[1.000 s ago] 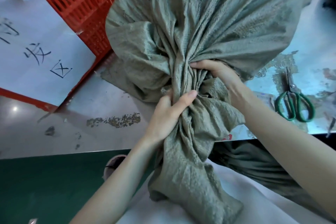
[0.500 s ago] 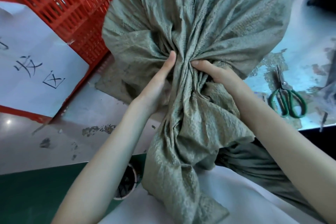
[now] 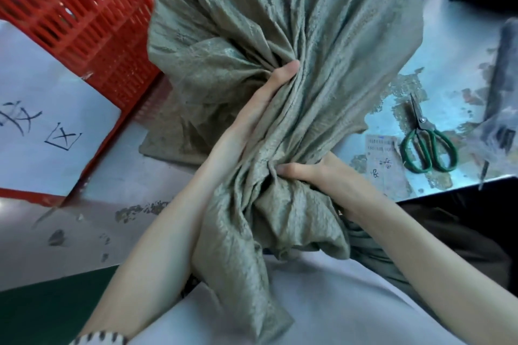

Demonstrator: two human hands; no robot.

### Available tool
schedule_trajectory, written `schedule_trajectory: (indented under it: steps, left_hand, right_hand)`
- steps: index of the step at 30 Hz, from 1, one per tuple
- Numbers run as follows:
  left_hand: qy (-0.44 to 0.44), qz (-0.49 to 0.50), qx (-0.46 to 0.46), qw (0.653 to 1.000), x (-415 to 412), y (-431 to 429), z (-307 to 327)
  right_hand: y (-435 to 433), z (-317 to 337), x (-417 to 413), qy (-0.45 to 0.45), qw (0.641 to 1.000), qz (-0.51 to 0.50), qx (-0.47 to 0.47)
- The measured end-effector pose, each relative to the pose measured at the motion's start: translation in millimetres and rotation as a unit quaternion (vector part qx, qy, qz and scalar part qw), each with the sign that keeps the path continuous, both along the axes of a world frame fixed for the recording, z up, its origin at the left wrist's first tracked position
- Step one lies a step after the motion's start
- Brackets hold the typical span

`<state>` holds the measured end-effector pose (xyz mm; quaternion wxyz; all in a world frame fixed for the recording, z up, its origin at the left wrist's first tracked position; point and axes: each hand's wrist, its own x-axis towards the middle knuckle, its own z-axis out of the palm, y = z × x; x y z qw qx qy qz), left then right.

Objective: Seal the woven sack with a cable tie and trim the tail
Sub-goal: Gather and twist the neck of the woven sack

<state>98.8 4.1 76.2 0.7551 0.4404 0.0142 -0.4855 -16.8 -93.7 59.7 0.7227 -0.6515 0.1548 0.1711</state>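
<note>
- Gathering the mouth is the step in hand, by my read: the sack (image 3: 322,36) lies on the table (image 3: 126,185), its open end drawn toward me into a bunched neck that hangs over the near edge.
- Right hand (image 3: 322,173) grips the neck from the right, thumb across the front folds. Its fingers go behind the cloth, out of sight.
- Left hand (image 3: 260,112) lies flat along the left side of the folds, above the right hand. Its fingers are straight and pressed together against the cloth, holding nothing.
- No cable tie in view, so the neck is not yet sealed.
- Scissors (image 3: 429,145) lie on the table right of the sack, blades together, apart from both hands.
- Crate (image 3: 78,14) stands left of the sack with a paper sign (image 3: 42,126) against it.
- Next move, as I judge it: squeeze the pleats into one narrow neck and clamp it with one hand. Free the other hand to fetch a tie and loop it beside the grip.
- Risk: the folds could spring apart if the clamp slackens.
</note>
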Motion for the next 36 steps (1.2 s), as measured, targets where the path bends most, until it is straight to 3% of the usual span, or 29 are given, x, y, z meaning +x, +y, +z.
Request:
schedule_trajectory:
  steps: [6, 10, 16, 19, 22, 26, 31, 36]
  left_hand:
    - [-0.017, 0.030, 0.052, 0.998, 14.4, -16.6, -10.0]
    - [-0.044, -0.054, 0.115, 0.991, 17.5, -7.7, -14.7]
    - [-0.128, -0.109, 0.192, 0.967, 14.8, -7.2, -20.1]
    - [-0.153, -0.088, 0.216, 0.960, 12.3, -12.1, -16.4]
    - [-0.279, -0.027, 0.285, 0.917, 10.3, -24.0, -16.5]
    - [-0.338, -0.004, 0.295, 0.894, 7.7, -33.7, -17.2]
    - [-0.363, 0.008, 0.292, 0.885, 7.2, -39.2, -23.2]
    - [-0.392, -0.013, 0.293, 0.872, 11.2, -36.4, -26.3]
  right_hand:
    - [-7.4, -18.0, 5.1, 0.036, 0.990, -0.008, -0.138]
    - [-2.1, -27.0, 11.1, 0.009, 0.983, -0.029, -0.179]
    - [9.7, -31.3, 19.7, -0.027, 0.989, -0.020, -0.147]
    - [16.9, -31.6, 24.6, -0.038, 0.993, -0.012, -0.108]
    - [20.0, -33.1, 25.0, -0.047, 0.995, -0.006, -0.088]
    - [14.0, -38.8, 18.8, 0.004, 0.997, 0.003, -0.081]
    - [-8.2, -44.0, 4.5, 0.061, 0.997, -0.016, 0.052]
    - [-38.2, -50.6, 4.5, -0.053, 0.971, -0.227, 0.048]
